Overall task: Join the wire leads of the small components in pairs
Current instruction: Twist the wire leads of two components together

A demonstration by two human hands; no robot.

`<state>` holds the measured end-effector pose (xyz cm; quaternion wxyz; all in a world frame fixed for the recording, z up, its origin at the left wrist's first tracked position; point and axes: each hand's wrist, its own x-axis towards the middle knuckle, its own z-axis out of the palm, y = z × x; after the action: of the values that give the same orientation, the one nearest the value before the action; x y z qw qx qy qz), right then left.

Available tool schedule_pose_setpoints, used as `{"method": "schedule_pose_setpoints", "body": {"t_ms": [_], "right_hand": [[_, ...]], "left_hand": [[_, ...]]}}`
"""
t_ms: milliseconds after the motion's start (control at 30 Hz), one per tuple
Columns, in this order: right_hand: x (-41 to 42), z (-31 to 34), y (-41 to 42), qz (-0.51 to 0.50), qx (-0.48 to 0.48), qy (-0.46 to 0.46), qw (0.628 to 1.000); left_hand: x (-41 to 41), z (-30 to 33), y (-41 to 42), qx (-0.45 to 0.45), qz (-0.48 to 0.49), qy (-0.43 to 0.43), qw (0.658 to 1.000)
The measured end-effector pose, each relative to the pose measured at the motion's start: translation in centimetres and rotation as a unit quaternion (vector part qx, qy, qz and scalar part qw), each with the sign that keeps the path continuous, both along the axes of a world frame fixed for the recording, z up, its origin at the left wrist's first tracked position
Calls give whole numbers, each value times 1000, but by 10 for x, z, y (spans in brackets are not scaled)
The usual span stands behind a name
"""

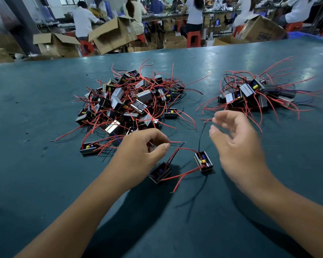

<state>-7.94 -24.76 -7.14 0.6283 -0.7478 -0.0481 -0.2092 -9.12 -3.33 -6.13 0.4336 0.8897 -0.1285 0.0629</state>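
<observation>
Pinching red and black leads point(175, 146) in the left hand point(140, 148); right hand point(235, 138), grip spread and empty, should bring the mating lead tip-to-tip.

Open cardboard boxes point(112, 34) beyond green table point(45, 101); seated workers point(83, 19) on red stools point(193, 39).

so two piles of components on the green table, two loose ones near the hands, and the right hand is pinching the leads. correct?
Not quite: it is the left hand that pinches the wire leads, not the right. The head view shows the right hand open, fingers relaxed, holding nothing. The rest stands: two piles on the green table, two loose components near the hands.
</observation>
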Motion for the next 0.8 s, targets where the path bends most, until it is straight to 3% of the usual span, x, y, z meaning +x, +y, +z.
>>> {"method": "schedule_pose_setpoints", "body": {"t_ms": [100,233,333,567,733,800], "right_hand": [[1,-6,8,8,16,58,998],[4,-13,11,10,-76,118,990],[3,-16,10,18,-93,136,986],[-5,-7,4,-12,-268,30,963],[-11,2,-2,58,-359,113,925],[-14,7,-5,53,-357,102,927]], "left_hand": [[2,-6,-7,3,-9,36,999],[1,-6,-13,30,-49,63,996],[0,-4,-13,6,-65,85,994],[0,-6,-5,9,-60,65,996],[2,-7,-1,-1,-55,60,997],[2,-7,1,3,-51,59,997]]}}
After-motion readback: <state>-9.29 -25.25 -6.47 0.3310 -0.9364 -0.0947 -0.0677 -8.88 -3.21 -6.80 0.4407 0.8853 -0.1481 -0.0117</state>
